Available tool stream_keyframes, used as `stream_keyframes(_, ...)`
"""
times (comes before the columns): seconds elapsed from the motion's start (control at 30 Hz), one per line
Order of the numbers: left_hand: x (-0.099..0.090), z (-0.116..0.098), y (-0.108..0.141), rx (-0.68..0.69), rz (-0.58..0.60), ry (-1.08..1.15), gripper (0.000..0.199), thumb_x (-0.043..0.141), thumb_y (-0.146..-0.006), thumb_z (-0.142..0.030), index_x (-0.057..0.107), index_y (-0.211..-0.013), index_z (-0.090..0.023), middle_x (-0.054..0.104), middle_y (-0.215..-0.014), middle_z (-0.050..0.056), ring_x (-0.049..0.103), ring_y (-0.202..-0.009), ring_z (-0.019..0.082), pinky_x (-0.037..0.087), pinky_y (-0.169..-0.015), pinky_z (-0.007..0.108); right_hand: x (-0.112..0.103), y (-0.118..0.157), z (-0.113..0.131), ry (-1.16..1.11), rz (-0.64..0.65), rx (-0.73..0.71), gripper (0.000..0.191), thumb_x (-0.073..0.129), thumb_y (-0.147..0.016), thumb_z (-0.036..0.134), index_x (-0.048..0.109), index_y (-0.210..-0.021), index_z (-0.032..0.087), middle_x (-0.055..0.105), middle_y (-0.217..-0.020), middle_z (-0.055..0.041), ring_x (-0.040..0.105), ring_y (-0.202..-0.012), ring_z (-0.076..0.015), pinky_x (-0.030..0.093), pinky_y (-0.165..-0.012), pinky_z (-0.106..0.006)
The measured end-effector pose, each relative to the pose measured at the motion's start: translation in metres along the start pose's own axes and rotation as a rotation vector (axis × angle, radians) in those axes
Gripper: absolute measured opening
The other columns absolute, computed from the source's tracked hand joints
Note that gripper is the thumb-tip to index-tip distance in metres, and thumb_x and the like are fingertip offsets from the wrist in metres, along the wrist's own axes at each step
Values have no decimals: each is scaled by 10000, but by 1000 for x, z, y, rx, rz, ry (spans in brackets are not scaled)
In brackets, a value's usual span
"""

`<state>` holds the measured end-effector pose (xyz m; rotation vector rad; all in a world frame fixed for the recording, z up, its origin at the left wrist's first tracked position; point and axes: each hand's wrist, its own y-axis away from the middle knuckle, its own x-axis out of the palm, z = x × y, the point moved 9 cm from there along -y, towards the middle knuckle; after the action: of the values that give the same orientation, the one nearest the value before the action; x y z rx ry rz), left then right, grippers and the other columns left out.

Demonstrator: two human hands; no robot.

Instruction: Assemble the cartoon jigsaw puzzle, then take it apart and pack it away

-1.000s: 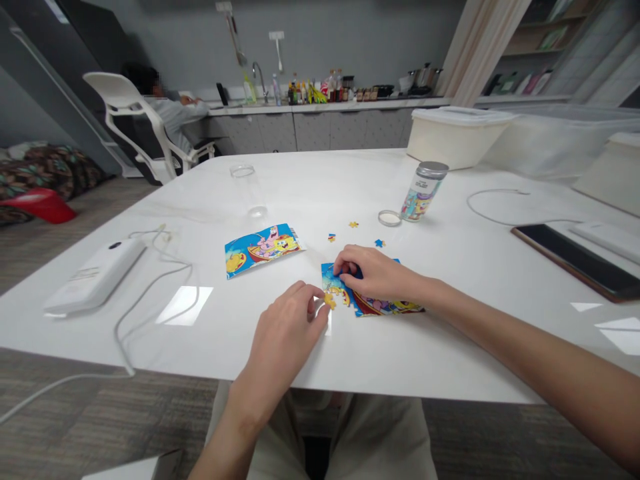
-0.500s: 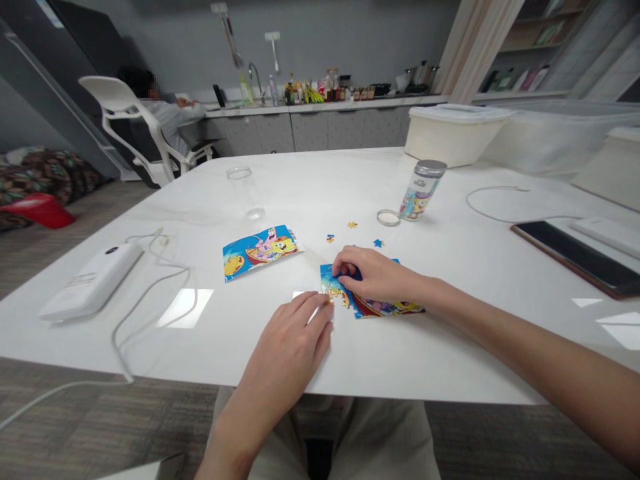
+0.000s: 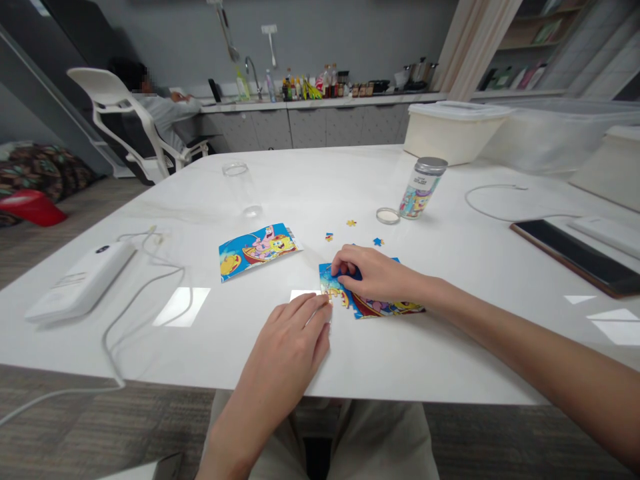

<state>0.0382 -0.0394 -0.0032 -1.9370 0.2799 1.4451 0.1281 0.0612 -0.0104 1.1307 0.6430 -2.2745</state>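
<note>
Desk (image 3: 425,360) gleams white beneath my left hand (image 3: 290,340) and right hand (image 3: 373,270). My left lies palm down, fingers slightly bent, tips at the left edge of the puzzle (image 3: 370,307); I can't tell whether it holds anything. My right, half curled, rests over the puzzle, its grip unclear. The picture card (image 3: 260,252) lies beyond my left hand, the canister (image 3: 421,192) well past my right, three loose pieces (image 3: 379,242) nearer.
</note>
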Motion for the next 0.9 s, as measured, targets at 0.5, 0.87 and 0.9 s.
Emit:
stream_keyframes(0.5, 1, 1, 0, 3, 5, 11, 270, 396, -948, -119, 572, -1143, -184, 654, -1202, 93, 590, -1126, 232, 513, -879, 413, 1, 1, -2, -2, 12, 0, 147, 527, -771, 83, 579, -866, 182, 556, -818, -16, 502, -710, -140, 412, -715, -289)
stream_keyframes(0.87, 2, 2, 1, 2, 10, -23, 277, 378, -943, -111, 585, -1115, -179, 651, -1213, 100, 591, -1137, 240, 523, -872, 418, 2, 1, 1, -10, 18, -1, 130, 534, -782, 99, 583, -871, 181, 576, -845, -29, 510, -715, -139, 428, -707, -289)
stream_keyframes(0.9, 3, 2, 1, 6, 10, -25, 275, 381, -940, -105, 577, -1120, -175, 648, -1218, 100, 588, -1141, 240, 523, -875, 419, 0, 1, 2, -18, 16, -6, 127, 530, -789, 106, 584, -876, 181, 584, -848, -30, 513, -712, -138, 429, -704, -290)
